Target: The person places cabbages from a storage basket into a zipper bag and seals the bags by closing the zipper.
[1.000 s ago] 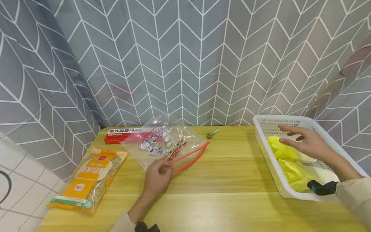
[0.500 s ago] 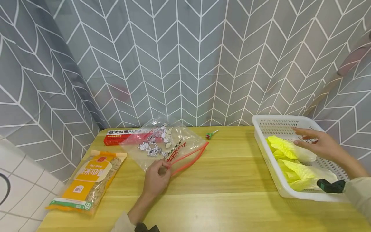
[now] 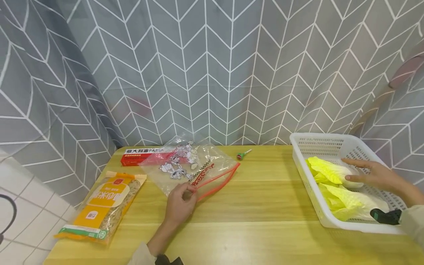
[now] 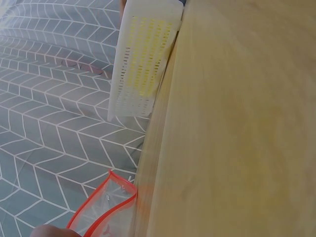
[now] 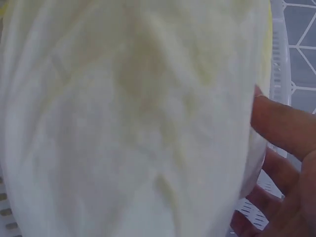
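Observation:
My left hand (image 3: 180,206) pinches the edge of a clear zip bag (image 3: 212,162) with cartoon prints and a red zip strip, lying flat on the table. In the left wrist view, the strip's two red edges (image 4: 114,211) stand apart. At the right, my right hand (image 3: 384,178) reaches into a white basket holding two small Chinese cabbages. Its thumb and fingers are spread about the base end of the farther cabbage (image 3: 334,172). The nearer cabbage (image 3: 359,202) lies beside it and fills most of the right wrist view; contact there is hard to tell.
The white basket (image 3: 310,184) has slotted walls. A red pasta box (image 3: 132,159) lies at the back left, partly under the bag. An orange packet (image 3: 99,206) lies at the left, and a lollipop (image 3: 243,154) right of the bag. A patterned curtain (image 3: 218,73) hangs behind.
My right hand has moved right and lower into the basket, from above the cabbages to the farther one's base end. The left hand stays at the bag's edge.

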`<state>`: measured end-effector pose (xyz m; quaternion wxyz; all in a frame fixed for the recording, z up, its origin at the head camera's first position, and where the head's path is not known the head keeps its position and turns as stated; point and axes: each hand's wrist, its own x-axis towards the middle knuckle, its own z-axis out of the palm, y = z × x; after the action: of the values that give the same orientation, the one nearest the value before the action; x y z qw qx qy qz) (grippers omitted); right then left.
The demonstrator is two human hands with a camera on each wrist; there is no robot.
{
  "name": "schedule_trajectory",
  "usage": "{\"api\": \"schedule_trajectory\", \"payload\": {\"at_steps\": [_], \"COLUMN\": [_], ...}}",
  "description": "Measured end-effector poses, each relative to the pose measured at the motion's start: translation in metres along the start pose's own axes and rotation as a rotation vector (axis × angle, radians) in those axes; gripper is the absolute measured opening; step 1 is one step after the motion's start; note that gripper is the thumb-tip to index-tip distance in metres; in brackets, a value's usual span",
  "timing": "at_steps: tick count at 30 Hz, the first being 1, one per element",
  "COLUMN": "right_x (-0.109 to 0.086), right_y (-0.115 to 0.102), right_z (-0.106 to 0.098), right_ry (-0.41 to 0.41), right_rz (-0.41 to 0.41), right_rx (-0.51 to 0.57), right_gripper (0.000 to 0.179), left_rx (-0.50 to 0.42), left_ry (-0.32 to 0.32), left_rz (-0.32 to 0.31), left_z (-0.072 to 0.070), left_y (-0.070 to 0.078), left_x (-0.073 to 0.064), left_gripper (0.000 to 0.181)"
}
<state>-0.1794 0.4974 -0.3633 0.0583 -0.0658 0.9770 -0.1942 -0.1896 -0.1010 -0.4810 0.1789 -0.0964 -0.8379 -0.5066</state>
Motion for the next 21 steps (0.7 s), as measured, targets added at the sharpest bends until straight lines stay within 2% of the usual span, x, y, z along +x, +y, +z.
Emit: {"api": "schedule_trajectory", "payload": {"at_steps": [5, 9, 15, 21], "right_x": [0.004, 0.007, 0.012, 0.014], "right_y": [0.006, 0.009, 0.011, 0.015], "right_z": [0.008, 0.009, 0.009, 0.010], "right_ry": [-0.015, 0.027, 0.086, 0.050], "right_rz": [0.009, 0.017, 0.087, 0.068], "right_rx": [-0.007, -0.043, -0.078, -0.113], "right_gripper": [0.076, 0.073, 0.074, 0.081], "left_rx": [0.003, 0.000, 0.016, 0.019], "left_ry": [-0.005, -0.008, -0.012, -0.012], "left_rz": [-0.007, -0.023, -0.025, -0.011], "left_z": [-0.001, -0.001, -0.001, -0.002], "left_y": [0.000, 0.001, 0.001, 0.000], "left_x": [0.000, -0.001, 0.000, 0.001], "left_gripper": [0.015, 0.015, 0.013, 0.013]}}
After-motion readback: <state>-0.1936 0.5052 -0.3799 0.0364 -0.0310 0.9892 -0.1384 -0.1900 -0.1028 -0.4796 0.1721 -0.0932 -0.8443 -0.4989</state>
